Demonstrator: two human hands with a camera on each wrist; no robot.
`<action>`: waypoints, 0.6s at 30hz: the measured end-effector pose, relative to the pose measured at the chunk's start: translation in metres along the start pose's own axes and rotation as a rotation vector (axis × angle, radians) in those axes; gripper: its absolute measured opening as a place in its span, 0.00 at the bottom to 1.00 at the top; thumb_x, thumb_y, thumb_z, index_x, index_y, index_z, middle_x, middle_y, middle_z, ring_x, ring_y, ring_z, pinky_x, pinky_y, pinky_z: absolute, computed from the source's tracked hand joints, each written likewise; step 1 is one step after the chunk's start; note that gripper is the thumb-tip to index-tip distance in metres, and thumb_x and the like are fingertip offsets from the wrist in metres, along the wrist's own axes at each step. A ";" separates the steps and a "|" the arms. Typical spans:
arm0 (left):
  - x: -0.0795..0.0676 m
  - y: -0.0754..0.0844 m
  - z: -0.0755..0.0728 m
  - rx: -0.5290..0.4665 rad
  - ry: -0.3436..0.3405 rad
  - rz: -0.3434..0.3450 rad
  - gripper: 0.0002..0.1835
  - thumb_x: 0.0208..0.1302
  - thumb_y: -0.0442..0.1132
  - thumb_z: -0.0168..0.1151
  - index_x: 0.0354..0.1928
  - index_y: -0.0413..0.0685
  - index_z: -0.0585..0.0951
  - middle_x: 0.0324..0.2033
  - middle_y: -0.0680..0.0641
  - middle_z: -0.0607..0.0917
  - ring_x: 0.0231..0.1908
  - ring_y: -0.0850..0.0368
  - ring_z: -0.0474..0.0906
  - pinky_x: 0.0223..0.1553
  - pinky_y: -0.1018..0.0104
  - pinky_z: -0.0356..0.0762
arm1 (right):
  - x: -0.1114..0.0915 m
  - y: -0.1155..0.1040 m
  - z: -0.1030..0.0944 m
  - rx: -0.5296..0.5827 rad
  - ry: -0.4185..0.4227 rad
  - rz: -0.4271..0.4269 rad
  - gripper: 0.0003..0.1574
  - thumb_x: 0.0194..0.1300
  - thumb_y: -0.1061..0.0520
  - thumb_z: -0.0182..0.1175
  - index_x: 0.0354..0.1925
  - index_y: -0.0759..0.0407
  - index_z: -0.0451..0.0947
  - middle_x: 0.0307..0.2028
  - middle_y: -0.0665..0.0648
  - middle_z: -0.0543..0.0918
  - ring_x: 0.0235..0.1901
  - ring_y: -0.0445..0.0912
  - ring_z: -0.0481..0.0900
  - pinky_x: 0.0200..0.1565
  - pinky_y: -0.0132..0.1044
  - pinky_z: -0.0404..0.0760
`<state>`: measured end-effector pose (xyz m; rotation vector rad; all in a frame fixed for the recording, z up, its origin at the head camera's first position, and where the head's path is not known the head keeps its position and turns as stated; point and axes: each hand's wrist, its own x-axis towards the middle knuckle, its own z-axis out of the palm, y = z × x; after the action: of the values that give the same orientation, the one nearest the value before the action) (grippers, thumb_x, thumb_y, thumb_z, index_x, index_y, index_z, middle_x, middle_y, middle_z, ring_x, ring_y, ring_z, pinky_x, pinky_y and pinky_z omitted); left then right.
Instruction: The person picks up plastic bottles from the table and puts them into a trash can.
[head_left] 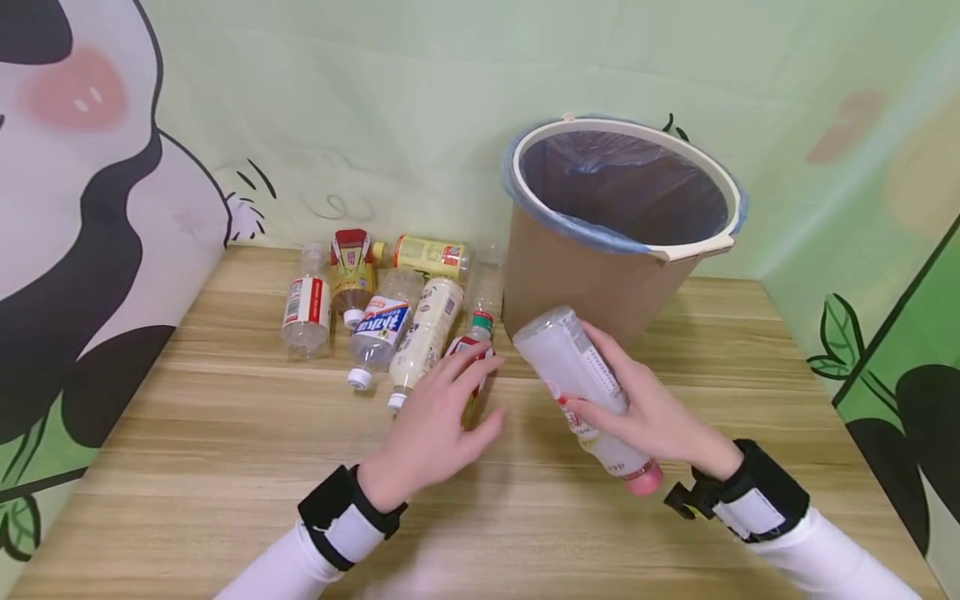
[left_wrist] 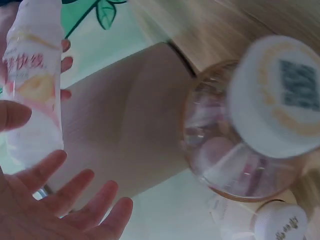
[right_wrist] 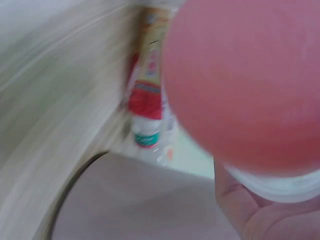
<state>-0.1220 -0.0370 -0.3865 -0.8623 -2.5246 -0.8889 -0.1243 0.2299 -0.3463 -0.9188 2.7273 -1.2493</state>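
Observation:
My right hand point(head_left: 656, 412) grips a white plastic drink bottle point(head_left: 551, 350) with a pink cap point(right_wrist: 250, 85), its base tilted up and its cap toward me. My left hand point(head_left: 442, 425) has its fingers spread over the near end of a green-capped bottle point(head_left: 481, 322) with a red label and partly hides it. In the left wrist view the left palm and fingers point(left_wrist: 87, 200) show with nothing in them. Under that wrist, a bottle's white cap point(left_wrist: 270, 95) looms large.
A brown bin point(head_left: 585, 279) lined with a blue bag point(head_left: 512, 171) stands at the back right. Left of it lie several bottles, among them a cream one point(head_left: 430, 321), a blue-labelled one point(head_left: 384, 321), a yellow-labelled one point(head_left: 429, 254) and a red-and-white-labelled one point(head_left: 306, 300).

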 end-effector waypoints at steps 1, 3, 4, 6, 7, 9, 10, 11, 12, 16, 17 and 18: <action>0.001 0.001 -0.001 -0.027 0.011 -0.005 0.26 0.60 0.49 0.58 0.60 0.49 0.73 0.60 0.46 0.73 0.58 0.50 0.69 0.56 0.52 0.71 | 0.003 -0.003 -0.001 0.017 0.005 0.003 0.52 0.60 0.56 0.64 0.73 0.45 0.46 0.49 0.58 0.76 0.40 0.48 0.78 0.37 0.43 0.81; 0.004 0.002 -0.003 -0.082 0.022 -0.021 0.25 0.61 0.49 0.57 0.59 0.50 0.74 0.58 0.49 0.74 0.56 0.54 0.71 0.55 0.56 0.73 | 0.008 -0.010 -0.005 0.033 0.016 0.010 0.50 0.61 0.57 0.63 0.73 0.45 0.47 0.50 0.58 0.76 0.41 0.49 0.78 0.38 0.44 0.81; 0.006 0.003 -0.004 -0.115 0.027 -0.030 0.24 0.61 0.48 0.57 0.59 0.50 0.74 0.56 0.50 0.74 0.55 0.56 0.71 0.54 0.57 0.74 | 0.010 -0.014 -0.007 0.052 0.015 0.021 0.49 0.62 0.58 0.62 0.73 0.45 0.47 0.50 0.58 0.75 0.42 0.49 0.78 0.38 0.44 0.81; 0.008 0.005 -0.006 -0.184 0.032 -0.049 0.23 0.62 0.47 0.56 0.58 0.51 0.74 0.55 0.52 0.75 0.53 0.59 0.72 0.53 0.59 0.74 | 0.016 -0.021 -0.011 0.087 0.015 0.039 0.47 0.64 0.58 0.60 0.73 0.44 0.47 0.51 0.58 0.75 0.43 0.50 0.78 0.40 0.46 0.80; 0.010 0.006 -0.007 -0.217 0.034 -0.056 0.22 0.62 0.47 0.56 0.58 0.51 0.74 0.55 0.52 0.75 0.53 0.59 0.72 0.52 0.59 0.75 | 0.019 -0.025 -0.014 0.107 0.015 0.048 0.46 0.64 0.58 0.59 0.73 0.44 0.47 0.51 0.58 0.74 0.42 0.50 0.78 0.40 0.46 0.80; 0.014 0.008 -0.008 -0.295 0.040 -0.068 0.21 0.63 0.45 0.56 0.58 0.52 0.74 0.52 0.53 0.76 0.49 0.60 0.73 0.48 0.59 0.76 | 0.026 -0.034 -0.019 0.170 0.011 0.063 0.44 0.66 0.59 0.57 0.73 0.45 0.47 0.51 0.59 0.74 0.42 0.52 0.78 0.40 0.48 0.81; 0.016 0.008 -0.009 -0.333 0.046 -0.071 0.20 0.63 0.44 0.56 0.58 0.52 0.74 0.51 0.53 0.76 0.47 0.60 0.73 0.47 0.59 0.77 | 0.029 -0.039 -0.021 0.198 0.013 0.071 0.42 0.67 0.59 0.55 0.72 0.46 0.48 0.50 0.61 0.73 0.42 0.53 0.78 0.39 0.48 0.81; 0.018 0.009 -0.009 -0.374 0.047 -0.078 0.20 0.64 0.43 0.57 0.57 0.52 0.74 0.50 0.53 0.76 0.46 0.60 0.74 0.46 0.60 0.78 | 0.032 -0.043 -0.024 0.221 0.016 0.074 0.41 0.67 0.60 0.53 0.73 0.48 0.48 0.51 0.62 0.73 0.42 0.54 0.77 0.39 0.48 0.80; 0.020 0.010 -0.009 -0.415 0.048 -0.086 0.19 0.64 0.41 0.57 0.57 0.52 0.74 0.50 0.53 0.76 0.46 0.61 0.74 0.45 0.61 0.78 | 0.035 -0.048 -0.027 0.250 0.018 0.076 0.40 0.68 0.61 0.51 0.73 0.50 0.47 0.51 0.63 0.72 0.41 0.55 0.77 0.39 0.48 0.81; 0.030 0.016 -0.011 -0.583 0.050 -0.135 0.19 0.64 0.36 0.56 0.57 0.49 0.74 0.52 0.51 0.76 0.46 0.60 0.77 0.46 0.65 0.79 | 0.048 -0.064 -0.038 0.389 0.027 0.103 0.37 0.66 0.64 0.42 0.71 0.57 0.47 0.50 0.66 0.70 0.41 0.54 0.77 0.39 0.45 0.81; 0.033 0.018 -0.012 -0.621 0.049 -0.152 0.19 0.65 0.34 0.55 0.58 0.47 0.73 0.53 0.50 0.76 0.47 0.58 0.78 0.47 0.64 0.79 | 0.051 -0.068 -0.041 0.436 0.027 0.111 0.36 0.66 0.65 0.41 0.70 0.58 0.46 0.50 0.66 0.70 0.41 0.53 0.78 0.39 0.45 0.81; 0.036 0.022 -0.015 -0.648 0.049 -0.165 0.19 0.65 0.33 0.55 0.58 0.45 0.73 0.54 0.48 0.76 0.48 0.55 0.78 0.47 0.62 0.79 | 0.054 -0.072 -0.043 0.481 0.030 0.120 0.36 0.65 0.65 0.40 0.70 0.59 0.46 0.49 0.66 0.70 0.40 0.53 0.78 0.38 0.44 0.82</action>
<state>-0.1336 -0.0175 -0.3476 -0.7855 -2.3006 -1.8118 -0.1430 0.1951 -0.2548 -0.6750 2.2847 -1.7835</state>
